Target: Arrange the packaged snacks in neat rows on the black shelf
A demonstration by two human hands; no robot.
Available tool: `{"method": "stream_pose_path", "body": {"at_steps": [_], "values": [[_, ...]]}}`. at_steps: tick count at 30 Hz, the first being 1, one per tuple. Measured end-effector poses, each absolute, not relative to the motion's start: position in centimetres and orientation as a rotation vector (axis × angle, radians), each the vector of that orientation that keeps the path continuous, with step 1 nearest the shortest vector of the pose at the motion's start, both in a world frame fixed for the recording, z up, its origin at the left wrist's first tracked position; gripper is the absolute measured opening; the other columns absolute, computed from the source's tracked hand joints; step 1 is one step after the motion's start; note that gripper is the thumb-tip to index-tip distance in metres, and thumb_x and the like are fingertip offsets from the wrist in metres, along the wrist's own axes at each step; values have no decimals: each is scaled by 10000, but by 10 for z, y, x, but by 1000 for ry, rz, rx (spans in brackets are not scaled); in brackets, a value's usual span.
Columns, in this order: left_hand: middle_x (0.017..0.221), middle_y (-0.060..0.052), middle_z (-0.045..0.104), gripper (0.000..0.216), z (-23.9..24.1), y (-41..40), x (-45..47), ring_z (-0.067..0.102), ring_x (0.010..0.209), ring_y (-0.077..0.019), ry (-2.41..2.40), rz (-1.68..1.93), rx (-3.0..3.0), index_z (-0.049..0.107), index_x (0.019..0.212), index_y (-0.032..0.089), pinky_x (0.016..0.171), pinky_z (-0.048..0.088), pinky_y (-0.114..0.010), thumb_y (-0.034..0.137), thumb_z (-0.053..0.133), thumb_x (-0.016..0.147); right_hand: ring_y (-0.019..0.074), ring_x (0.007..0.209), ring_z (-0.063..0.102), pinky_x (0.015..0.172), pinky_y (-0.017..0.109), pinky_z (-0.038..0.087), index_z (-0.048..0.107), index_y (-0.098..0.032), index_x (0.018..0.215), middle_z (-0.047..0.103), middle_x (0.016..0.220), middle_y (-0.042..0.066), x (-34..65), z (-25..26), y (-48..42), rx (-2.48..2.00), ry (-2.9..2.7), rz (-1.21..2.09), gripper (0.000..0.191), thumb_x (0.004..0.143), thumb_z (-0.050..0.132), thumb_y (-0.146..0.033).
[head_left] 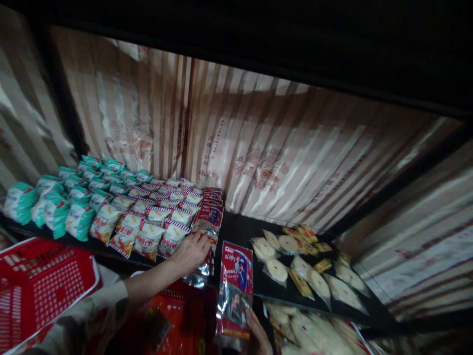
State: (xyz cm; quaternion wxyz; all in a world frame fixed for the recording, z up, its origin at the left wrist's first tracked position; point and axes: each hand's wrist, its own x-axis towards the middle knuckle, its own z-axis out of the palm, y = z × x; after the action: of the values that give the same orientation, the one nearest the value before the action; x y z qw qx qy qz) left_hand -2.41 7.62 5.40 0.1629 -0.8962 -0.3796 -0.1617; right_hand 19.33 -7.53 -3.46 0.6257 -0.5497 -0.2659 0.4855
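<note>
Left hand [190, 251]: yours, fingers together, laid on the front of the red row [210, 213] at the shelf [240, 228] front edge; you cannot tell whether it grips.
Right hand [258, 335]: pinches the lower edge of a red packet [236, 288], held upright just before the shelf's front edge.
Left of the row: orange-and-white packets [148, 231], then green packets [55, 207].
Right end: clear-wrapped round cakes [277, 268].
Below the left corner: red basket [40, 288].

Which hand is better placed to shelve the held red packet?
Right, probably: the right hand holds the red packet in front of the shelf, while the left hand rests on the stocked row.
</note>
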Motion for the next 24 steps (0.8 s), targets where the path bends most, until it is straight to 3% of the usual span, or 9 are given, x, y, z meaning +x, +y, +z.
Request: {"method": "stream_pose_path", "body": {"at_steps": [8,15,24], "values": [[933,-108,624,147,51,83,-21,580,894,-259,-1212,-470,-2568,579,930,122,717,486,-368,110,507,802,244,950,635,818,352,507,709,-215,871,714,963,38,157,20,-41,-1142,-498,1255,317,602,747,-377],[1077,-168,612,214,49,83,-20,568,1024,-257,-1281,-768,-2531,587,978,98,824,490,-398,142,422,850,170,652,642,637,270,493,661,-183,802,711,718,-5,137,63,5,-1123,-509,1101,348,534,778,-371],[1182,-153,592,313,40,60,-40,521,1153,-251,-1401,-1107,-2439,576,1081,110,972,458,-428,107,417,812,144,563,588,548,251,459,589,-172,890,662,674,-6,119,65,50,-1250,-810,1008,413,612,686,-463]]}}
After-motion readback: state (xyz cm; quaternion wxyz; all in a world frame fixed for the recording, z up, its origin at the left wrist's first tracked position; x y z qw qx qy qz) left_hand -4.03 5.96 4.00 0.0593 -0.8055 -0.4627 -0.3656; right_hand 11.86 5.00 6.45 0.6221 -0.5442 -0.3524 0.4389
